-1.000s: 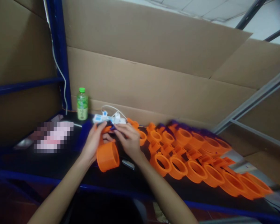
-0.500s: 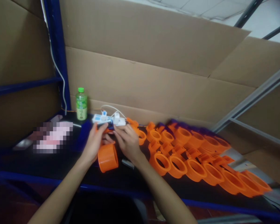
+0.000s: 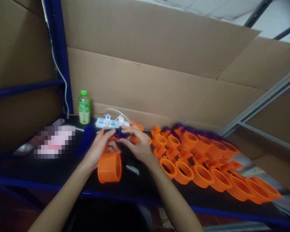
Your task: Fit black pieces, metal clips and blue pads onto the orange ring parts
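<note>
Above the near edge of a black-topped table, left of its middle, a person's 2 bare hands work close together on an orange part. The left hand grips this part by its upper end, so the round cup hangs just below the fingers, with its opening turned to the right. The right hand is half curled, its thumb and fingertips at a small dark blue piece at the top of the part; I cannot tell whether they pinch it or only touch it. A small silvery object lies between the forearms, toward the near edge. Similar orange parts stand in at least 2 rows toward the right edge. Near the far left corner stands a green-capped bottle; a white power strip lies along the far edge.
</note>
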`<act>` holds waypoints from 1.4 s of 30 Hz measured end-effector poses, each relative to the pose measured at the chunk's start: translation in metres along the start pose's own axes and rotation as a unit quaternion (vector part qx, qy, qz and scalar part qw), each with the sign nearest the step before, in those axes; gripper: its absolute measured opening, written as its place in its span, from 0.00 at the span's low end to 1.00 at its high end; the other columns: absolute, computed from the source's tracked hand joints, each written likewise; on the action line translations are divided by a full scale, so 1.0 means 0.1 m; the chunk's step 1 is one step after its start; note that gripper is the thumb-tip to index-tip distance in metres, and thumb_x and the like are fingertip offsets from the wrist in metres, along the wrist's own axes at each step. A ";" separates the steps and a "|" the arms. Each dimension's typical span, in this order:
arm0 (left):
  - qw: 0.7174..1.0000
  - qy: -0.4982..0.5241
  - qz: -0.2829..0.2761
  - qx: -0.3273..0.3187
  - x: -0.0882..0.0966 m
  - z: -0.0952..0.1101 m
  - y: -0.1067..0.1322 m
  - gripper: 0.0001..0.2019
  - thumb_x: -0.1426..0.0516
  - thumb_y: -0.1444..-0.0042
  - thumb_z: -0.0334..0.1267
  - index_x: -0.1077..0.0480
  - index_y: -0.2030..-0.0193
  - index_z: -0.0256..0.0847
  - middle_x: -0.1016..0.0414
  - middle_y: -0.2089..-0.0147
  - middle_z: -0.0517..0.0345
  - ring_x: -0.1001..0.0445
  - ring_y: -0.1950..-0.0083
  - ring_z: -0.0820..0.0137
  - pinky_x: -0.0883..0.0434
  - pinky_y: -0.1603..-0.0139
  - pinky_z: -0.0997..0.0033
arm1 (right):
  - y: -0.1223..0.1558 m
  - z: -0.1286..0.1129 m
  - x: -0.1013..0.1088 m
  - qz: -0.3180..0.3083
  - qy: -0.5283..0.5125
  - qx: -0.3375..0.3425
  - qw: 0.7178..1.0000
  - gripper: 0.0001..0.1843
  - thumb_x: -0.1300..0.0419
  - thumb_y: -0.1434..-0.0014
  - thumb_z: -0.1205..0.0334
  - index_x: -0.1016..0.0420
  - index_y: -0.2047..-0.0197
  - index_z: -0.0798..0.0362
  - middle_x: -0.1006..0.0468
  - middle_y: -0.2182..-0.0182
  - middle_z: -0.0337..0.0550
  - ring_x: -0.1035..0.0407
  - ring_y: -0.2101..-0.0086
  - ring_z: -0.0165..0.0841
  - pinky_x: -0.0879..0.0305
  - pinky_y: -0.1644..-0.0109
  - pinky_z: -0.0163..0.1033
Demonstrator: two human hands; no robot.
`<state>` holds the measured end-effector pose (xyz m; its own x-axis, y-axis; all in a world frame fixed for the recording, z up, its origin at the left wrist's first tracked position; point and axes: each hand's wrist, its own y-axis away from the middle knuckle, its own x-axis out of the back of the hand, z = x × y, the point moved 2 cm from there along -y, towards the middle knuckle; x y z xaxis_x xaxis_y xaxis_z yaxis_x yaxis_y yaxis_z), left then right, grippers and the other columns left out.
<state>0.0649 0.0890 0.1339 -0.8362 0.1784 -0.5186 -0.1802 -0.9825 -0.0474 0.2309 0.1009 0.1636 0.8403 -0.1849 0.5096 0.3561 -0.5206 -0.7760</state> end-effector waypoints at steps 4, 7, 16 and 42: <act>1.000 0.004 -0.012 -0.006 0.02 0.00 0.00 0.17 0.37 0.48 0.43 0.35 0.53 0.42 0.24 0.76 0.60 0.24 0.79 0.66 0.30 0.78 0.74 | 0.00 -0.01 0.03 -0.028 0.012 0.028 0.999 0.21 0.34 0.37 0.60 0.25 0.41 0.45 0.19 0.49 0.45 0.25 0.50 0.37 0.27 0.45 0.46; 1.000 -0.014 0.002 -0.011 0.02 -0.02 -0.01 0.17 0.37 0.50 0.41 0.33 0.54 0.40 0.24 0.77 0.60 0.23 0.78 0.66 0.30 0.77 0.74 | -0.01 0.00 0.04 -0.035 0.010 0.034 0.999 0.21 0.36 0.36 0.60 0.25 0.40 0.44 0.20 0.49 0.46 0.25 0.49 0.38 0.28 0.43 0.49; 0.999 -0.039 0.001 -0.029 0.01 -0.07 -0.03 0.18 0.38 0.48 0.43 0.33 0.52 0.40 0.24 0.77 0.59 0.23 0.78 0.66 0.32 0.77 0.75 | 0.01 0.03 0.06 -0.032 0.003 0.024 0.999 0.23 0.35 0.37 0.62 0.26 0.38 0.44 0.20 0.50 0.47 0.25 0.50 0.38 0.27 0.46 0.46; 0.995 0.050 -0.086 0.014 0.03 0.01 0.05 0.20 0.40 0.44 0.50 0.33 0.50 0.41 0.25 0.77 0.59 0.27 0.82 0.67 0.35 0.80 0.74 | 0.13 0.00 -0.12 0.048 0.023 0.060 0.997 0.24 0.36 0.37 0.67 0.25 0.39 0.41 0.22 0.50 0.47 0.25 0.52 0.37 0.25 0.54 0.41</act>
<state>0.0611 0.0842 0.1330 -0.7365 0.3355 -0.5875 -0.3317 -0.9359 -0.1186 0.2257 0.0963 0.1473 0.8541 -0.2677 0.4459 0.3241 -0.3964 -0.8589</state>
